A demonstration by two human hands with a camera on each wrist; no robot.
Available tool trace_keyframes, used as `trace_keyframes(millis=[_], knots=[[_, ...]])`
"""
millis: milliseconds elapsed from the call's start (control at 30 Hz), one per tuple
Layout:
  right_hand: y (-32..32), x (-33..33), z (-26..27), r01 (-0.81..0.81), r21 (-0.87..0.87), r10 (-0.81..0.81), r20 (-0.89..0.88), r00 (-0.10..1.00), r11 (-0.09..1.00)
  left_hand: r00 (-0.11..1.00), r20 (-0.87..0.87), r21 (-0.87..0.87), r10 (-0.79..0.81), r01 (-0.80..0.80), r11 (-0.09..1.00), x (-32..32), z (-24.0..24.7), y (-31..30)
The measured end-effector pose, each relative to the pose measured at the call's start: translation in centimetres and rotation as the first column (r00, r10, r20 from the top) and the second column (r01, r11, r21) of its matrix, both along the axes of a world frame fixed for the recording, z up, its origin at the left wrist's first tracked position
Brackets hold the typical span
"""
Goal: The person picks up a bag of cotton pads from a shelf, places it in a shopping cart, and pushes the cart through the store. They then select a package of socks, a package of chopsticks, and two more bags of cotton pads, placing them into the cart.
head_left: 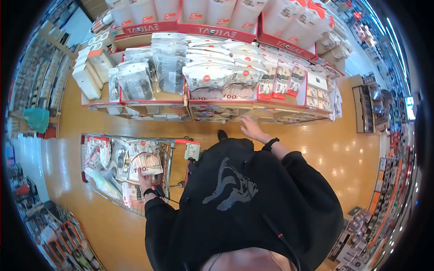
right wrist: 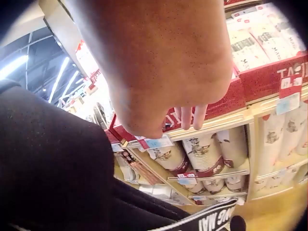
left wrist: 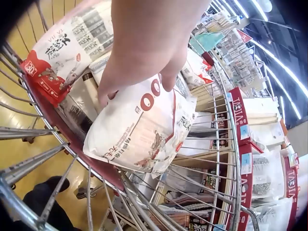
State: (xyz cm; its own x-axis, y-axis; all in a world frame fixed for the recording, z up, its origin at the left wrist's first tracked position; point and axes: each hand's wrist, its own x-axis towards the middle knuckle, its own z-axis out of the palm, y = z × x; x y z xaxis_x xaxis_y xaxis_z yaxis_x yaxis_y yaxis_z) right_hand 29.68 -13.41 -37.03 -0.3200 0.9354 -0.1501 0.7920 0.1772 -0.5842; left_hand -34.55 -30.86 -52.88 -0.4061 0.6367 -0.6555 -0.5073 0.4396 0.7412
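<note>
My left hand (head_left: 144,181) holds a white snack bag (head_left: 144,160) with red numerals over the wire shopping cart (head_left: 168,158). In the left wrist view the fingers (left wrist: 139,57) grip the top of that bag (left wrist: 144,125), which hangs above other packs inside the cart (left wrist: 57,159). My right hand (head_left: 250,127) reaches with straight fingers toward the lower edge of the wooden shelf (head_left: 226,108), holding nothing. The right wrist view shows its fingertips (right wrist: 190,115) near a red shelf rail (right wrist: 260,82), with rows of white bags (right wrist: 211,154) below.
The shelf unit carries stacks of white and clear packets (head_left: 217,67), red-labelled packs (head_left: 282,81) and large white bags (head_left: 208,11) on top. More packs (head_left: 104,180) lie in the cart. Further aisles (head_left: 384,189) run along the right. The wooden floor (head_left: 343,153) lies open to the right.
</note>
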Motion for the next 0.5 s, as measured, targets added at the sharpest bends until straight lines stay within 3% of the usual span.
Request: trace_keyframes(millis=[67, 133, 167, 200, 233, 267, 300, 433, 467, 500], knots=[[-1.3, 0.9, -0.4, 0.039, 0.024, -0.04, 0.007, 0.999, 0.999, 0.998, -0.025, 0.0, -0.049, 0.049, 0.999, 0.0, 0.7, 0.8], [-2.2, 1.4, -0.4, 0.09, -0.037, -0.091, -0.011, 0.996, 0.995, 0.95, 0.223, -0.257, 0.219, -0.159, 0.953, 0.2, 3.0, 2.7], [-2.5, 1.5, -0.3, 0.124, -0.099, -0.127, -0.031, 0.991, 0.987, 0.994, 0.067, -0.137, -0.09, 0.098, 0.986, -0.2, 1.2, 1.5], [-2.9, 1.5, -0.1, 0.125, -0.101, -0.128, -0.026, 0.991, 0.987, 0.993, 0.072, -0.139, -0.09, 0.1, 0.985, -0.2, 0.4, 0.9], [-3.3, 1.4, 0.1, 0.121, -0.078, -0.124, -0.028, 0.992, 0.99, 0.876, -0.295, -0.111, -0.382, 0.366, 0.924, -0.3, -0.2, 0.4], [-3.4, 1.3, 0.4, 0.117, -0.054, -0.119, -0.031, 0.992, 0.992, 0.558, -0.612, -0.181, -0.561, 0.592, 0.785, -0.4, -1.0, 0.1], [-3.5, 1.2, 0.5, 0.117, -0.054, -0.118, -0.028, 0.993, 0.992, 0.985, -0.113, -0.039, -0.133, 0.13, 0.991, -1.5, -5.9, 0.5], [-4.1, 0.4, 0.7, 0.103, -0.051, -0.104, -0.015, 0.994, 0.993, 0.989, -0.098, -0.02, -0.115, 0.114, 0.993, -0.4, -2.5, 2.3], [-4.2, 0.2, 0.7, 0.1, -0.032, -0.101, -0.032, 0.994, 0.994, 0.992, 0.002, -0.097, 0.126, -0.125, 0.987, 1.2, 1.4, 4.4], [-4.1, 0.0, 0.7, 0.1, -0.033, -0.101, -0.033, 0.994, 0.994, 0.926, 0.08, -0.194, 0.368, -0.348, 0.917, 2.1, 3.5, 5.2]])
